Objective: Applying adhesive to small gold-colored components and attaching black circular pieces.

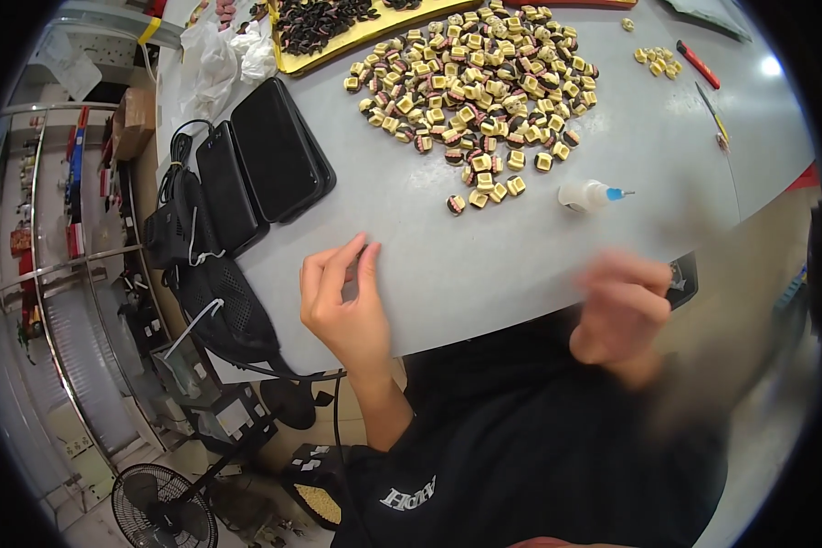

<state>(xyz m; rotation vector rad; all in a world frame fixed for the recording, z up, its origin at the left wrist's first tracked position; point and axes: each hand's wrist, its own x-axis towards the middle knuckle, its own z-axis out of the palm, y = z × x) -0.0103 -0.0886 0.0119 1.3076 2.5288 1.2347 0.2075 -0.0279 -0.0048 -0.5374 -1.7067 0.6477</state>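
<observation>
My left hand (342, 306) is over the near part of the grey table, its thumb and forefinger pinched together. A dark bit shows between the fingertips, too small to name. To the right, near the table's front edge, my right hand (623, 306) is smeared by motion; its fingers look curled, but what they hold, if anything, cannot be made out. Beyond both hands lies a large heap of small cream, pink and black moulded pieces (484, 82), several with square recesses. Between the heap and my right hand, a small white bottle with a blue needle tip (584, 195) lies on its side.
A yellow tray (315, 62) of dark pieces stands at the back. Black phones (279, 151), a cable and a black mesh pouch (224, 306) line the left edge. At far right are a small cream group (658, 62), a red cutter (699, 66) and a thin yellow-handled tool (713, 110).
</observation>
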